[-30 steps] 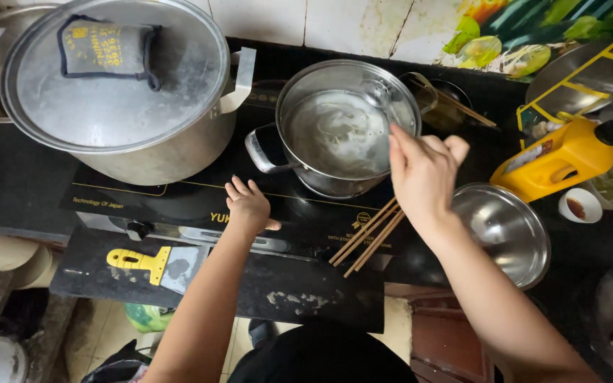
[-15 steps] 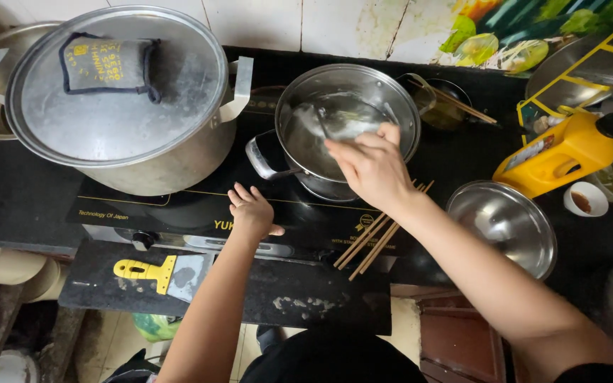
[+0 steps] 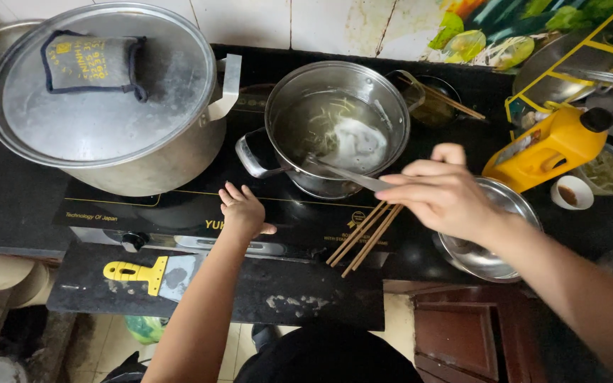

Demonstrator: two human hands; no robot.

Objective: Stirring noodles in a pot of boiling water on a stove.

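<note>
My right hand [image 3: 443, 197] grips the handle of a metal ladle [image 3: 342, 172]. The ladle's bowl dips into a steel pot [image 3: 391, 106] holding cloudy water and pale strands. That pot stands on the black cooktop [image 3: 179, 206]. A second, smaller hand [image 3: 244, 213] lies flat and open on the cooktop's front edge. Its thin arm rises beside a dark rounded shape at the bottom and seems to belong to another person. My left hand is not visible. Wooden chopsticks [image 3: 360, 241] lie on the counter below my right hand.
A big lidded pot [image 3: 108, 135] with a cloth pad on its lid fills the left. A steel bowl [image 3: 487, 255] sits under my right wrist. A yellow bottle [image 3: 548, 145], small cups and a wire rack stand right. A yellow-handled scraper [image 3: 150, 273] lies in front.
My right hand drew back from over the pot toward the right, pulling the ladle handle with it. The small hand stayed on the cooktop edge.
</note>
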